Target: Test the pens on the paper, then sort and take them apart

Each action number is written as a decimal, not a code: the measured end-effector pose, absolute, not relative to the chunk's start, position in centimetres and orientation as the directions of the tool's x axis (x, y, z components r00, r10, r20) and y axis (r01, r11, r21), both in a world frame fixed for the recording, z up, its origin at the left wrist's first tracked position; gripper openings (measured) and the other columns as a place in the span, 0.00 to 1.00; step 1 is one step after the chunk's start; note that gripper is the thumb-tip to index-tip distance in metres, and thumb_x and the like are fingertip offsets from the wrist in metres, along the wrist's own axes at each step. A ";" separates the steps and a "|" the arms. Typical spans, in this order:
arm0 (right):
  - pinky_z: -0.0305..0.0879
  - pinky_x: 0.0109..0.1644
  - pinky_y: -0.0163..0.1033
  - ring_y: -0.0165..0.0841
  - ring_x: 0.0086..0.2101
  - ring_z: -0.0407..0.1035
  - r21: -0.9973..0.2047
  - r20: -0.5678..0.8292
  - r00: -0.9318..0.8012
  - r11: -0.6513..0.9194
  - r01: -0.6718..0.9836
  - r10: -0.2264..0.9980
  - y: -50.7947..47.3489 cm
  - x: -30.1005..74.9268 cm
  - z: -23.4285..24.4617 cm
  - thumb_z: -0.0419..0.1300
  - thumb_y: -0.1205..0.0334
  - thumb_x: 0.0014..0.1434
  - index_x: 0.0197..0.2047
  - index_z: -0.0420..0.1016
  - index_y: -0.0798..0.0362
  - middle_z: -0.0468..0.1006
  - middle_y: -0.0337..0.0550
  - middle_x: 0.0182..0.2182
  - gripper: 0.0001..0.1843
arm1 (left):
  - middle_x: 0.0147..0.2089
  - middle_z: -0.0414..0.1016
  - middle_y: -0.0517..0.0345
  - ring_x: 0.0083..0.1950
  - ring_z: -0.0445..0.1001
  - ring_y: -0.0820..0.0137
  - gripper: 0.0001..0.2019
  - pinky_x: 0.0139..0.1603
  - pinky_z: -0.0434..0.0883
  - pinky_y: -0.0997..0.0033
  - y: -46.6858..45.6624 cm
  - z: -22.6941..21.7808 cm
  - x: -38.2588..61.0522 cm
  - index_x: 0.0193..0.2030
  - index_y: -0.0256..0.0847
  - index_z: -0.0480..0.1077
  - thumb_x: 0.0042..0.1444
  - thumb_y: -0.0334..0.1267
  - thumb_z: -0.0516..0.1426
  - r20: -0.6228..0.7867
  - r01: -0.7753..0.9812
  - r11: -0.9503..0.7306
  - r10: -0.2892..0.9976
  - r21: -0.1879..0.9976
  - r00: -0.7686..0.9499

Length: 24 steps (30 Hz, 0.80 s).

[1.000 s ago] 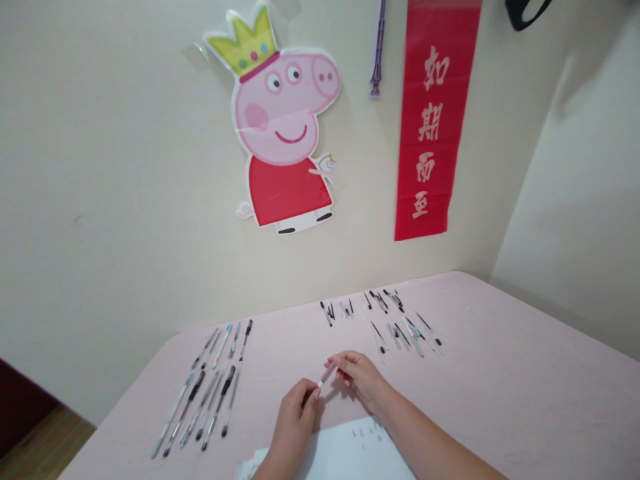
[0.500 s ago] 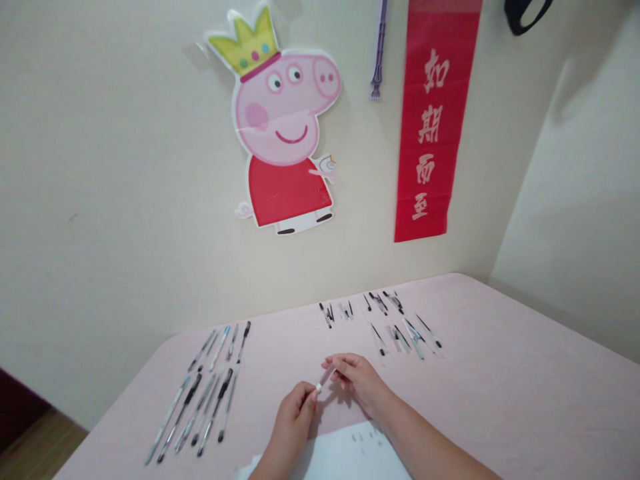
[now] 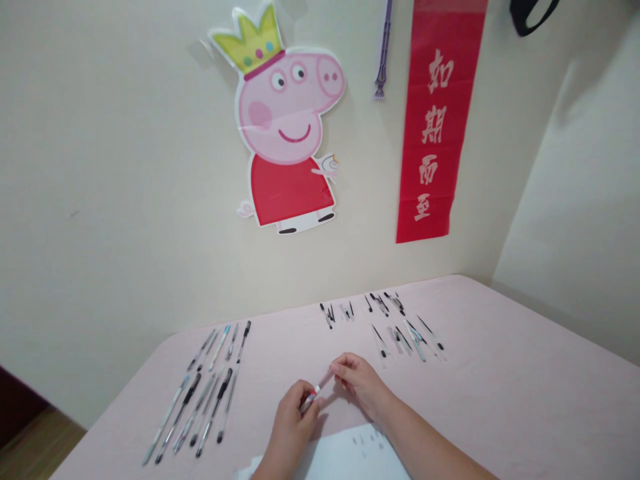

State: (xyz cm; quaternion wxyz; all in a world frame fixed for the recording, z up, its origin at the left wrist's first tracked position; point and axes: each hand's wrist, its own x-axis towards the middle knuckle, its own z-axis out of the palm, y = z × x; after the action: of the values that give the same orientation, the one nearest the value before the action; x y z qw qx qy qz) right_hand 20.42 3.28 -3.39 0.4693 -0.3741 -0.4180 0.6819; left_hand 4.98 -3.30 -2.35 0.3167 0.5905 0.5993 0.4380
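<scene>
My left hand (image 3: 290, 413) is closed around a slim pen (image 3: 326, 379), whose white and red section shows between thumb and fingers. Toward the right the pen is thin and pale, and my right hand (image 3: 363, 383) pinches that end. Both hands are just above the pink table, near its middle. Fingers cover the pen's two ends, so I cannot tell whether it is whole or in parts. Just below the hands lies a white sheet of paper (image 3: 345, 460) with several small grey marks or bits near its far edge.
Two rows of pens (image 3: 215, 410) lie at the left of the pink table (image 3: 500, 400). Several groups of pen parts (image 3: 400, 339) are spread at the back right. Behind the table stands a wall with a cartoon pig cutout (image 3: 293, 190) and a red banner (image 3: 435, 160).
My left hand has shifted its grip, and the pen's white and red section now shows in it. The right fingers have drawn together on the other end. The view has shifted slightly.
</scene>
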 end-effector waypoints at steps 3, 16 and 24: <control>0.48 0.24 0.31 0.23 0.19 0.55 -0.922 -0.116 -0.297 -0.214 -0.321 0.948 3.1 20.5 -3.1 0.70 0.54 0.39 0.26 0.74 0.56 0.70 0.35 0.19 0.16 | 0.23 0.67 0.60 0.28 0.63 0.70 0.11 0.30 0.59 0.74 -3.3 -2.8 4.7 0.24 0.40 0.66 0.50 0.45 0.56 0.151 0.452 -0.095 0.984 0.887 -0.091; 0.53 0.26 0.31 0.24 0.20 0.60 -0.898 -0.137 -0.329 -0.257 -0.357 0.934 3.0 20.5 -2.7 0.71 0.51 0.39 0.26 0.73 0.55 0.71 0.35 0.20 0.18 | 0.25 0.69 0.58 0.29 0.65 0.69 0.17 0.31 0.60 0.73 -3.2 -3.1 4.6 0.26 0.41 0.68 0.55 0.52 0.51 0.150 0.497 -0.100 0.987 0.862 -0.060; 0.54 0.27 0.30 0.22 0.20 0.60 -0.877 -0.115 -0.361 -0.265 -0.402 0.926 3.1 20.7 -2.6 0.72 0.55 0.38 0.29 0.75 0.56 0.73 0.36 0.22 0.17 | 0.27 0.70 0.57 0.31 0.67 0.68 0.14 0.33 0.60 0.73 -3.3 -3.3 4.4 0.28 0.41 0.68 0.57 0.47 0.50 0.160 0.526 -0.123 0.987 0.842 -0.025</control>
State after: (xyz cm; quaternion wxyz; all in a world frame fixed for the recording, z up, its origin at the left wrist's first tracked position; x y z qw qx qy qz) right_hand 20.68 3.15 -2.59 0.4587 -0.3304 -0.3963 0.7235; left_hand 4.42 -3.25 -3.34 0.2901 0.6353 0.5953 0.3974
